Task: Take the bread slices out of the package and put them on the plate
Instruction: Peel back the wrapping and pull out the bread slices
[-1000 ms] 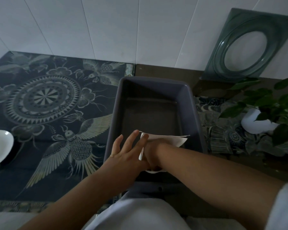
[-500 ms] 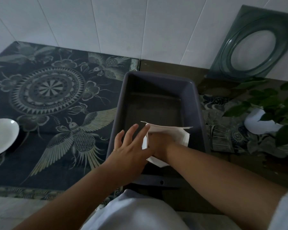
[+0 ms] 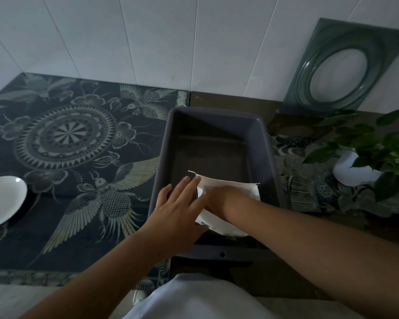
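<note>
A white bread package (image 3: 232, 186) lies at the near end of a grey-purple plastic bin (image 3: 217, 111). My right hand (image 3: 218, 198) is pushed into the package's open mouth; its fingers are hidden inside, and no bread slice shows. My left hand (image 3: 177, 208) lies flat against the package's left side over the bin's left wall, fingers spread and straight, thumb by the package's lower corner. The white plate (image 3: 2, 199) sits at the far left edge of the view, well away from both hands.
A dark cloth with a bird and mandala pattern (image 3: 67, 139) covers the surface between the bin and the plate. A potted green plant (image 3: 373, 155) stands right of the bin. A green square frame with a round opening (image 3: 339, 72) leans on the tiled wall.
My left fingertips have slid a little further onto the package's upper left corner. My right hand stays inside the package. The view has shifted slightly.
</note>
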A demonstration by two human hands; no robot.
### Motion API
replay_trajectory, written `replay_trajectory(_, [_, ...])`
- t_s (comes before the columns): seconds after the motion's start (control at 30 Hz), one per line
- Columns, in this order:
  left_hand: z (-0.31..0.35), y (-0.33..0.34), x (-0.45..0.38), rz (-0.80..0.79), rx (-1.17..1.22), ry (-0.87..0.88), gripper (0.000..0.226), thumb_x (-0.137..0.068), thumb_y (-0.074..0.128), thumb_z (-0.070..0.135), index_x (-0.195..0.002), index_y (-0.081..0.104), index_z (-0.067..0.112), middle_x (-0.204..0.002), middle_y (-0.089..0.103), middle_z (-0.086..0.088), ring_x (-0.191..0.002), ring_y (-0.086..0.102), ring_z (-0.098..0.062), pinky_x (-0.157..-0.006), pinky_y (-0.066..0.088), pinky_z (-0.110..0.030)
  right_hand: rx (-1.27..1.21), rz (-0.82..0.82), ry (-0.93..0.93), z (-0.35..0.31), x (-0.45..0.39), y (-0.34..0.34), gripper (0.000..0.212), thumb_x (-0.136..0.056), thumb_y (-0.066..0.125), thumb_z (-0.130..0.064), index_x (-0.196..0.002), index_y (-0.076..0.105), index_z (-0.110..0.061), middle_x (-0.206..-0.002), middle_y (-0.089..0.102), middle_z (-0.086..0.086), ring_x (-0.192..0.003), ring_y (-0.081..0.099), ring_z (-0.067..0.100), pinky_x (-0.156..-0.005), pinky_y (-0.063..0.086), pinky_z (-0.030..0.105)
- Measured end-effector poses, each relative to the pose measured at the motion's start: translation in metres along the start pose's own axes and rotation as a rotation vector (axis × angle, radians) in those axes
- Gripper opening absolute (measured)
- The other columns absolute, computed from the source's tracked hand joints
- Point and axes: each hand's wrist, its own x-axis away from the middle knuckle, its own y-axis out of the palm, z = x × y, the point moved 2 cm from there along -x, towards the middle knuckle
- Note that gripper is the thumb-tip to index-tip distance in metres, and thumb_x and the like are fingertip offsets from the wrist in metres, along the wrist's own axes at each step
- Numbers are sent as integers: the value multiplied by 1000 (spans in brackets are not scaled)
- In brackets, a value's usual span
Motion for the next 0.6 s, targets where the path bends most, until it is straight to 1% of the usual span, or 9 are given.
replay_trajectory(0.07, [2, -1, 0, 4, 23, 2, 65, -85, 57, 53, -141, 34, 29, -163, 10, -9, -149, 4, -29, -115, 4, -53, -17, 6, 13, -1, 12, -3, 21, -93, 56, -25, -108, 67, -16, -106, 69, 11, -97, 66, 31, -66, 43, 37])
replay_trajectory(0.23, [8, -2, 0, 31, 21, 10, 64, -84, 54, 58, -138, 37, 29, -160, 20, -8, -146, 16, -28, -113, 17, -54, -155, 90, 22, -1, 38, -16, 18, -95, 53, -22, -100, 66, -10, -101, 68, 14, -94, 65, 33, -67, 41, 36])
replay_trajectory(0.33, [7, -5, 2, 81, 47, 24, 65, -84, 56, 55, -139, 41, 24, -156, 32, -10, -143, 27, -31, -110, 25, -52, -107, 116, 8, 0, 41, -21, 16, -95, 53, -19, -96, 65, -9, -96, 68, 14, -92, 65, 34, -65, 41, 37])
replay_trajectory(0.37, [6, -5, 2, 93, 50, 25, 65, -85, 57, 54, -139, 41, 23, -155, 34, -10, -142, 29, -31, -110, 27, -52, -81, 93, 16, -1, 39, -24, 15, -95, 53, -19, -95, 65, -9, -95, 67, 13, -93, 65, 33, -67, 43, 37])
replay_trajectory(0.43, [5, -5, 3, 101, 37, 22, 66, -86, 55, 54, -142, 40, 22, -156, 33, -10, -143, 28, -30, -111, 29, -52, -44, -34, 64, -1, 32, -28, 13, -96, 54, -22, -88, 61, -13, -88, 64, 7, -94, 65, 29, -73, 47, 37])
replay_trajectory(0.47, [4, -5, 4, 104, 29, 24, 67, -86, 54, 53, -143, 39, 21, -156, 32, -10, -143, 26, -30, -111, 30, -52, -25, -65, 77, -1, 29, -30, 15, -94, 56, -25, -80, 56, -21, -81, 61, 2, -85, 64, 25, -68, 47, 34])
replay_trajectory(0.53, [4, -4, 5, 115, 32, 42, 67, -86, 54, 51, -143, 38, 21, -157, 29, -12, -144, 23, -31, -110, 29, -50, 29, 3, 55, 3, 24, -31, 27, -88, 62, -32, -68, 44, -27, -68, 53, -3, -62, 54, 14, -50, 33, 27])
replay_trajectory(0.57, [4, -4, 5, 121, 43, 55, 67, -85, 53, 50, -144, 37, 22, -158, 26, -13, -145, 21, -32, -109, 28, -48, 39, 38, 37, 5, 23, -32, 25, -87, 64, -33, -71, 46, -25, -68, 52, -4, -58, 48, 11, -48, 27, 26])
replay_trajectory(0.6, [5, -3, 6, 129, 62, 67, 66, -85, 53, 49, -144, 36, 23, -159, 22, -14, -145, 19, -33, -108, 26, -45, 33, 43, 28, 7, 23, -33, 19, -86, 64, -32, -78, 50, -24, -72, 53, -4, -57, 45, 9, -49, 26, 25])
